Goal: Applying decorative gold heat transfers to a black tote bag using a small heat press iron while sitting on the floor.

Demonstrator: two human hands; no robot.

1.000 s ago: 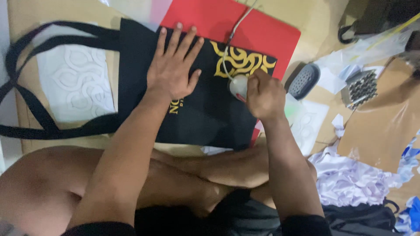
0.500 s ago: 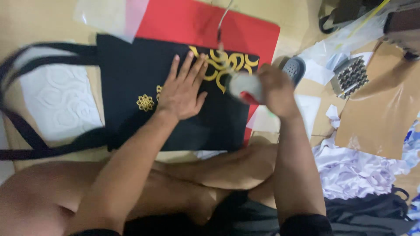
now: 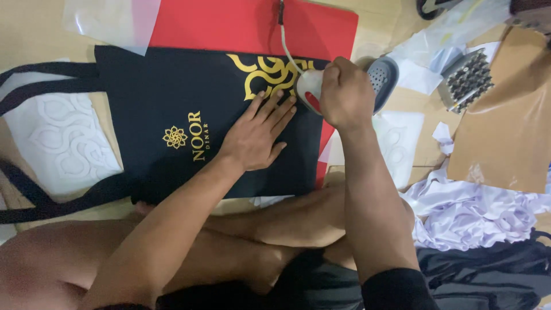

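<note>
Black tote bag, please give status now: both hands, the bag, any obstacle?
Left hand flat on black tote bag. Right hand gripping small white iron at gold print. Bag lies flat on red sheet. Iron's cord crosses the sheet.

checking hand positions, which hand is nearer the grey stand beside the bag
Right. The right hand, gripping the small iron, sits just beside the grey stand; the left hand lies flat on the black bag, farther away.
</note>
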